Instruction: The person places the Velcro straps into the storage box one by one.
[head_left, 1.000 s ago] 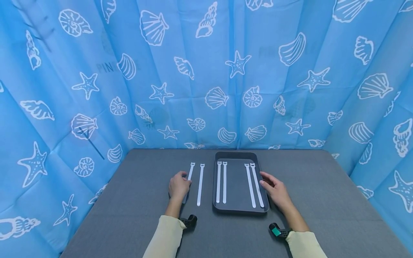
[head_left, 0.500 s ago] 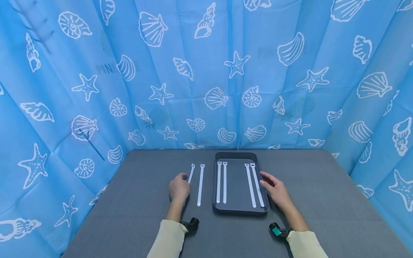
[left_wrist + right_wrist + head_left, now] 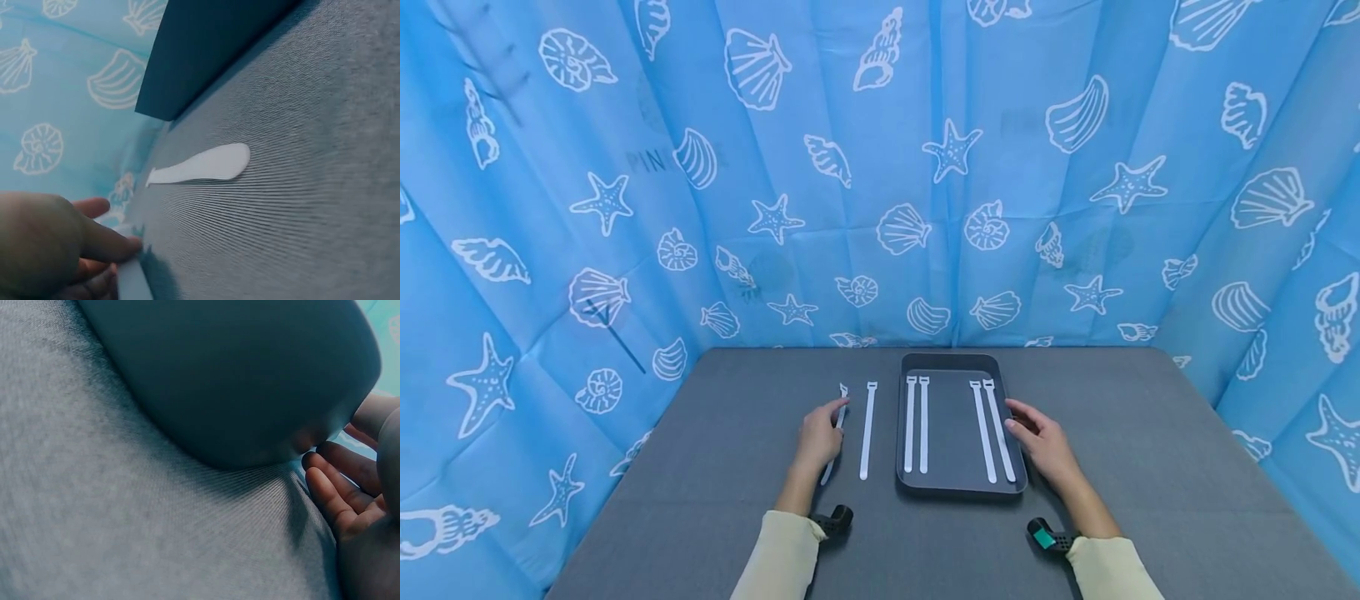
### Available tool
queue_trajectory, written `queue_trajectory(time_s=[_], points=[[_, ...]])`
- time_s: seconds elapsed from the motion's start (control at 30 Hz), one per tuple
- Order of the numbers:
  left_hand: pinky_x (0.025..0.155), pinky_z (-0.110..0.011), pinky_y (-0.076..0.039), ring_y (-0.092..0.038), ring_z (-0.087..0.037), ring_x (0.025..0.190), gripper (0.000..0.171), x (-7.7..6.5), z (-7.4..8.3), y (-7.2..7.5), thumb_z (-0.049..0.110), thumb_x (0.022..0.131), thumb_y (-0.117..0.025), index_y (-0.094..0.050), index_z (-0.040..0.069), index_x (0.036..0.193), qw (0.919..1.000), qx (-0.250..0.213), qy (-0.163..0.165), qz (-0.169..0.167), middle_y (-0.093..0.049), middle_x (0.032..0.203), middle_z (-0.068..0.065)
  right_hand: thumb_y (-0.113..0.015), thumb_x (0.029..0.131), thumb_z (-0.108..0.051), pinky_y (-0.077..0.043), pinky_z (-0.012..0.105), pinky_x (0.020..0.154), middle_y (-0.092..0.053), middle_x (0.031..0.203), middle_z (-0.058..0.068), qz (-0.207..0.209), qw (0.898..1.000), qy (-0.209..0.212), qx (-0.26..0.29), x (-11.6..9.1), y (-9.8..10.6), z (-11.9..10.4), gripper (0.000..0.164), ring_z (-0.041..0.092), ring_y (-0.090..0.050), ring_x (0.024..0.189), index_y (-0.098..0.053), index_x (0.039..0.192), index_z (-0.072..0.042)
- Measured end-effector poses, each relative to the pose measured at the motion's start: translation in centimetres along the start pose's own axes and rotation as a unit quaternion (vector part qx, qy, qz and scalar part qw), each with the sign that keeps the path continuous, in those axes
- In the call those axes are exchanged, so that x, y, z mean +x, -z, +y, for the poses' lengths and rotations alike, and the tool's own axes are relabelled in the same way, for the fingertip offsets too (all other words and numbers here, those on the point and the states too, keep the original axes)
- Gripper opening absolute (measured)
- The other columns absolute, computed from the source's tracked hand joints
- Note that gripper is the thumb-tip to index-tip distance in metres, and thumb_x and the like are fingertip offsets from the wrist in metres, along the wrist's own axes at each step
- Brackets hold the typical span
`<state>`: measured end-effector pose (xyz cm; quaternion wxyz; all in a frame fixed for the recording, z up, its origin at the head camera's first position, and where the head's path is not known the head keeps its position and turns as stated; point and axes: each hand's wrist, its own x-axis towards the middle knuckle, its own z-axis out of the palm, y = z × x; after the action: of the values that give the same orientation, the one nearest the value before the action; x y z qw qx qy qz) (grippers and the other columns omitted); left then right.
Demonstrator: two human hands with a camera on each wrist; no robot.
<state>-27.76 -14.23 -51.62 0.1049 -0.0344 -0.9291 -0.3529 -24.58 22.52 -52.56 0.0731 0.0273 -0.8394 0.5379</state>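
Observation:
My left hand [image 3: 817,435] pinches a white cable strap [image 3: 840,419] with a slotted head; the strap slants over the table left of the tray. In the left wrist view the thumb lies over this strap [image 3: 132,281], with other fingers under it. A second cable strap [image 3: 868,429] lies straight just to the right. The dark grey tray [image 3: 952,433] holds two straps along its left side [image 3: 923,425] and two along its right [image 3: 982,432]. My right hand [image 3: 1043,446] rests at the tray's right edge, fingers loosely bent, thumb and index fingertip at the rim.
A grey cloth-covered table [image 3: 715,492] carries everything. Behind and beside it hangs a blue curtain [image 3: 850,208] with white shell and starfish prints. Black camera mounts sit on the left wrist [image 3: 835,521] and the right wrist [image 3: 1051,537].
The left hand has shifted slightly left and turned, and the strap in it has moved left with its head tilting. The right hand, tray and other straps stay where they were.

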Motion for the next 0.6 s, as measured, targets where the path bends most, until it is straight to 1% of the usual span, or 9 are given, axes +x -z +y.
queue_trajectory(time_s=[0.07,0.1,0.17,0.2,0.27,0.33,0.43,0.53,0.6], points=[[0.078,-0.045,-0.05,-0.06,-0.03,0.098,0.053,-0.16,-0.05,-0.08,-0.01,0.084,-0.062,-0.063,0.015,0.131,0.9996,-0.028,0.003,0.0,-0.064,0.109,-0.014,-0.055,0.101,-0.017,-0.04,0.052,0.101,-0.047,0.141,0.022,0.001,1.0,-0.001,-0.001,0.03,0.01,-0.01,0.045,0.037,-0.048,0.124,-0.047,0.141,-0.001],[0.08,-0.045,-0.05,-0.06,-0.03,0.1,0.052,-0.23,-0.06,-0.14,-0.01,0.085,-0.061,-0.063,0.015,0.13,0.9992,-0.039,0.004,0.004,-0.064,0.115,-0.016,-0.055,0.101,-0.017,-0.04,0.052,0.101,-0.047,0.141,0.022,0.001,1.0,-0.001,-0.001,0.05,0.01,-0.02,0.045,0.037,-0.048,0.125,-0.047,0.142,-0.001],[0.078,-0.042,-0.05,-0.062,-0.028,0.094,0.048,-0.4,-0.08,-0.21,-0.009,0.086,-0.06,-0.064,0.014,0.129,0.9978,-0.065,0.008,0.008,-0.063,0.121,-0.017,-0.054,0.101,-0.017,-0.04,0.052,0.101,-0.047,0.141,0.022,0.001,1.0,-0.003,-0.003,0.04,-0.01,-0.02,0.045,0.037,-0.047,0.125,-0.046,0.142,-0.001],[0.074,-0.04,-0.05,-0.062,-0.025,0.088,0.046,-0.43,-0.1,-0.22,-0.008,0.087,-0.061,-0.065,0.013,0.128,0.9972,-0.074,0.007,0.011,-0.063,0.122,-0.017,-0.054,0.101,-0.018,-0.039,0.052,0.102,-0.047,0.141,0.022,0.001,1.0,-0.004,-0.003,0.03,-0.02,-0.03,0.045,0.037,-0.047,0.125,-0.046,0.142,-0.001],[0.064,-0.034,-0.046,-0.058,-0.018,0.073,0.042,-0.4,-0.07,-0.12,-0.006,0.088,-0.062,-0.066,0.011,0.126,0.9957,-0.092,0.006,0.011,-0.064,0.121,-0.016,-0.054,0.101,-0.017,-0.039,0.053,0.102,-0.047,0.142,0.022,0.001,1.0,-0.005,-0.001,0.02,-0.05,-0.05,0.045,0.037,-0.047,0.125,-0.046,0.142,-0.001],[0.059,-0.032,-0.045,-0.055,-0.014,0.066,0.039,-0.33,0.0,0.09,-0.004,0.088,-0.062,-0.066,0.009,0.125,0.9936,-0.113,0.004,0.006,-0.065,0.119,-0.015,-0.054,0.101,-0.017,-0.039,0.052,0.102,-0.047,0.142,0.022,0.002,1.0,-0.006,-0.001,0.01,-0.07,-0.04,0.045,0.037,-0.047,0.125,-0.046,0.142,-0.001],[0.056,-0.03,-0.045,-0.055,-0.013,0.066,0.037,-0.37,0.09,0.37,-0.004,0.089,-0.062,-0.065,0.005,0.125,0.9898,-0.142,-0.001,0.002,-0.065,0.118,-0.015,-0.054,0.101,-0.017,-0.039,0.052,0.102,-0.046,0.142,0.022,0.002,1.0,-0.006,0.0,0.02,-0.1,-0.05,0.045,0.037,-0.046,0.126,-0.046,0.142,-0.001],[0.058,-0.03,-0.046,-0.056,-0.015,0.069,0.038,-0.49,0.3,0.61,-0.002,0.09,-0.063,-0.064,0.005,0.127,0.9865,-0.163,0.001,0.002,-0.064,0.119,-0.014,-0.054,0.101,-0.017,-0.039,0.052,0.102,-0.046,0.142,0.022,0.002,1.0,-0.007,-0.001,0.01,-0.1,-0.06,0.045,0.037,-0.046,0.126,-0.046,0.142,-0.001],[0.06,-0.029,-0.046,-0.056,-0.015,0.073,0.038,-0.55,0.52,0.7,0.0,0.09,-0.064,-0.064,0.007,0.128,0.9848,-0.173,0.007,0.006,-0.064,0.12,-0.011,-0.054,0.101,-0.017,-0.039,0.052,0.102,-0.046,0.143,0.022,0.002,1.0,-0.007,-0.001,-0.02,-0.08,-0.06,0.044,0.037,-0.046,0.127,-0.046,0.142,-0.001]])
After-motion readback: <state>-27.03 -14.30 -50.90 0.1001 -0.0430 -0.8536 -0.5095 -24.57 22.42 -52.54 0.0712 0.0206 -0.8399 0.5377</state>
